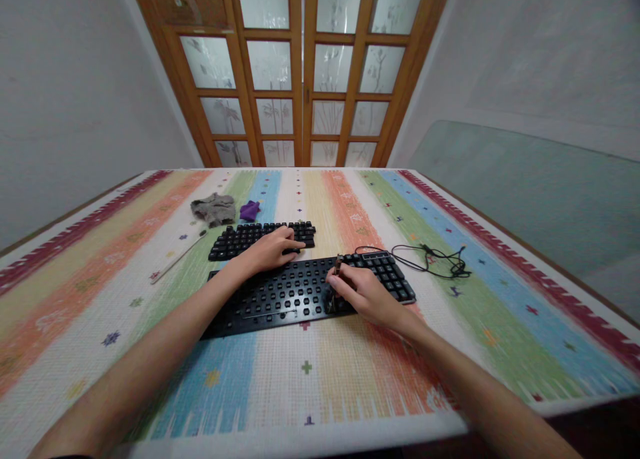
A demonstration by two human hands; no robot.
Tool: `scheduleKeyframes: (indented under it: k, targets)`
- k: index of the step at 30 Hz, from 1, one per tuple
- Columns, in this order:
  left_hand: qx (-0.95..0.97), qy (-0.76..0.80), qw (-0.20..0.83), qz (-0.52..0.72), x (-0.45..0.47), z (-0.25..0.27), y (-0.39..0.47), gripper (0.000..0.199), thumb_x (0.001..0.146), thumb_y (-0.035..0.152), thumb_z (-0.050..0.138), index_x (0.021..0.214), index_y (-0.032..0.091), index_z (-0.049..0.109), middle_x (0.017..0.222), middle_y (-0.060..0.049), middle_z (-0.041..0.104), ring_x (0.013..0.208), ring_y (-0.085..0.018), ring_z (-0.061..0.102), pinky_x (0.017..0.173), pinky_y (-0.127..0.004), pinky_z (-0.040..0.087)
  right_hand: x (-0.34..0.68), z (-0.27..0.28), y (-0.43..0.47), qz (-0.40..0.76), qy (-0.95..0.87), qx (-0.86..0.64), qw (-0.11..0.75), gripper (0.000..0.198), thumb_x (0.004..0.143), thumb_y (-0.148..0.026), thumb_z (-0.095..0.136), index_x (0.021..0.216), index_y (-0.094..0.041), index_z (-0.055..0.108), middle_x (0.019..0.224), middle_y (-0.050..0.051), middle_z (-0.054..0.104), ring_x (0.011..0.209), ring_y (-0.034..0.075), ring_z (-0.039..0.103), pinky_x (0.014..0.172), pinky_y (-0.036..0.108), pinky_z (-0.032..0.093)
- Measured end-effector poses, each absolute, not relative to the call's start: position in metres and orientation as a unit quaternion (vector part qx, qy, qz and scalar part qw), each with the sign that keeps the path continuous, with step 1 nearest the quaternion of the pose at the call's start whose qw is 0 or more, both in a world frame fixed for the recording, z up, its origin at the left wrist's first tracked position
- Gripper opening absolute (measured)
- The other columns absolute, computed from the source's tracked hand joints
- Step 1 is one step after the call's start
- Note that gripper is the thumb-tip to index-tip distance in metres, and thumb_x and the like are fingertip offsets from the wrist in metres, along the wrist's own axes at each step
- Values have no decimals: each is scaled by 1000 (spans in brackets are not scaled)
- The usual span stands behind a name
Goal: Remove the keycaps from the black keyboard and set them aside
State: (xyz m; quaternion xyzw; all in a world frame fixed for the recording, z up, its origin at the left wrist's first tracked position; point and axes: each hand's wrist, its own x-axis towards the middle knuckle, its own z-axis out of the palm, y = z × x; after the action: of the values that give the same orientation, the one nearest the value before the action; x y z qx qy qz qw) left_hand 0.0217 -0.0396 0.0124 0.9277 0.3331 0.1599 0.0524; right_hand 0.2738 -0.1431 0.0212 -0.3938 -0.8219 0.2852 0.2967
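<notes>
A black keyboard [273, 299] lies slightly aslant before me. Bare key stems show over its left and middle parts, while keycaps [387, 272] sit on its right end. My right hand [367, 296] is closed around a slim brown-handled tool [339, 264], held upright over the keyboard; its lower end is dark and hard to make out. Behind the keyboard, loose black keycaps [240, 239] lie in rows. My left hand [273, 249] rests at the right part of these rows, fingers stretched and slightly apart, with nothing visible in them.
A toothbrush [177, 258] lies to the left, bristles pointing away. Beyond it are a crumpled grey cloth [214, 209] and a small purple cloth [249, 210]. A black cable [430, 259] is coiled at right. A striped tablecloth [280, 379] covers the table.
</notes>
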Motion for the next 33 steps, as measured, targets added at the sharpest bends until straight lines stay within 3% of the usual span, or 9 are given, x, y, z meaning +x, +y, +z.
scheduleKeyframes:
  k: [6, 11, 18, 26, 33]
  targets:
    - [918, 314, 112, 215, 31, 21, -71, 27, 92, 27, 54, 113, 20, 70, 89, -6, 56, 87, -19, 53, 79, -31, 44, 271, 20, -140, 275, -823, -401, 294, 29, 98, -35, 39, 82, -18, 54, 73, 3, 58, 65, 15, 52, 64, 28, 39]
    - [923, 289, 174, 184, 45, 26, -109, 24, 93, 33, 57, 105, 19, 72, 87, -5, 58, 84, -18, 55, 78, -30, 45, 274, 14, -131, 305, -798, -418, 308, 35, 98, -42, 39, 76, -18, 52, 65, 0, 54, 59, 14, 50, 61, 27, 37]
    - [916, 275, 225, 185, 59, 24, -133, 34, 88, 42, 64, 113, 18, 67, 101, -7, 63, 93, -20, 60, 84, -32, 46, 281, 15, -128, 356, -772, -408, 333, 39, 98, -48, 40, 82, -16, 57, 65, -1, 57, 58, 13, 51, 59, 25, 39]
    - [904, 303, 218, 207, 64, 21, -133, 15, 86, 30, 67, 93, 17, 68, 84, -3, 62, 78, -16, 58, 74, -28, 44, 283, 29, -140, 268, -821, -371, 341, 34, 100, -41, 38, 88, -16, 59, 76, 4, 62, 67, 15, 56, 65, 26, 43]
    - [906, 291, 203, 231, 61, 22, -132, 7, 83, 23, 65, 87, 17, 65, 76, 0, 59, 71, -14, 54, 67, -26, 42, 284, 28, -142, 240, -837, -358, 338, 25, 99, -31, 41, 91, -16, 60, 84, 6, 66, 76, 17, 60, 72, 28, 45]
